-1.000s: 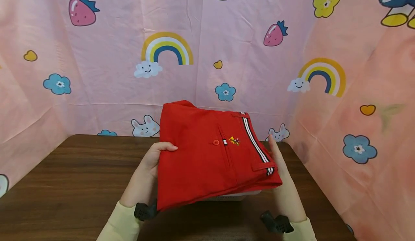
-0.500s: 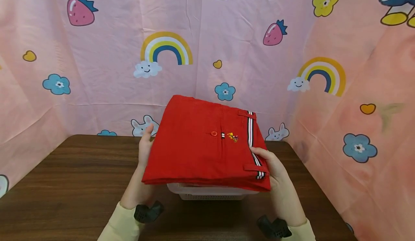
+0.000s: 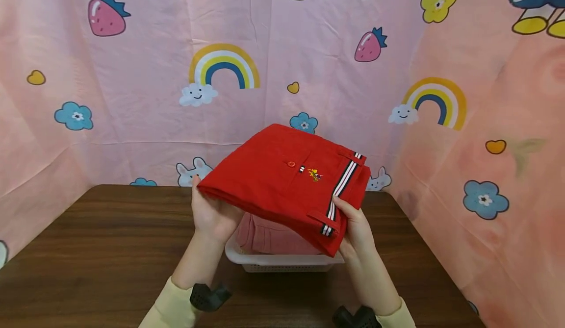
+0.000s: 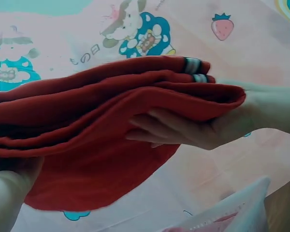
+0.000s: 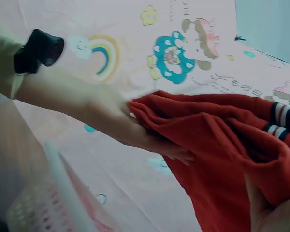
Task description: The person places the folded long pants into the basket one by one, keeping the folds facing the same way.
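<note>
Folded red trousers (image 3: 273, 171) are held up over a white basket (image 3: 282, 260), tilted with the left edge raised. They show a buttoned pocket, a small embroidered figure, and a striped waistband with belt loops. My left hand (image 3: 215, 215) supports the left edge from underneath, palm up, its straight fingers running beneath the cloth and its thumb standing outside. At the waistband corner, my right hand (image 3: 358, 225) grips the trousers, thumb on top and fingers (image 4: 171, 128) below. The left wrist view shows the layered folds between both hands.
Pink folded cloth (image 3: 273, 237) lies in the basket beneath the trousers. The basket stands on a dark wooden table (image 3: 110, 249). A patterned pink curtain (image 3: 145, 122) hangs behind and along the sides.
The trousers have swung and tilted, their left edge rising and uncovering pink cloth in the basket. My left thumb has left the top; my right thumb has come onto the waistband.
</note>
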Motion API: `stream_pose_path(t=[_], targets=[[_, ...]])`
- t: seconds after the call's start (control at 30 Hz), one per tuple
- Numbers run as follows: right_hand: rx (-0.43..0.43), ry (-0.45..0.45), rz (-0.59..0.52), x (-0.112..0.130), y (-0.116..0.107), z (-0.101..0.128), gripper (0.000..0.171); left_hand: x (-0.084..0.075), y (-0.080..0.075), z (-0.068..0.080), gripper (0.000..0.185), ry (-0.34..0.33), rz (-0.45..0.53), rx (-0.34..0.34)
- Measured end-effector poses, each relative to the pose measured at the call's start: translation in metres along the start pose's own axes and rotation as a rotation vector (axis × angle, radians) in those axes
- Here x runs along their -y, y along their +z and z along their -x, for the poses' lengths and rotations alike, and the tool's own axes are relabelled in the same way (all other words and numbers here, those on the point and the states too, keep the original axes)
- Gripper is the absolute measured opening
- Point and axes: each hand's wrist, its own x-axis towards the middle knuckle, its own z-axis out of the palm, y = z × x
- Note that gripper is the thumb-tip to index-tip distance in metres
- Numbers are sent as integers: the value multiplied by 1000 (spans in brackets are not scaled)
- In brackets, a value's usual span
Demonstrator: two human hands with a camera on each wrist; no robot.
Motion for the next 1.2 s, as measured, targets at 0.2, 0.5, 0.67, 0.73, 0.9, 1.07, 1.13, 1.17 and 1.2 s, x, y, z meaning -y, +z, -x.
stream_pose_path(t=[0.2,0.5,0.67,0.73,0.9,1.07,1.13,1.17,1.2], targets=[[9,-63,10,-17,6,0,38,11,-7,1,78,-15,-133,215],[27,-152,94,-40,14,1,38,42,-5,2,50,10,-639,-103],[56,-142,141,-43,16,6,42,42,-8,-2,46,18,-681,-191],[77,-137,152,-41,16,7,41,39,-9,-3,44,27,-681,-185],[151,-115,80,-30,15,10,34,30,-7,-3,42,11,-674,-150],[271,-123,-112,-10,6,7,34,20,-4,-1,41,-53,-687,-121],[367,-136,-180,-3,1,5,35,17,-4,-1,41,-69,-695,-115],[418,-141,-199,0,-1,4,37,15,-4,-1,41,-75,-696,-113],[468,-142,-210,2,-3,2,40,14,-4,-2,41,-80,-699,-112]])
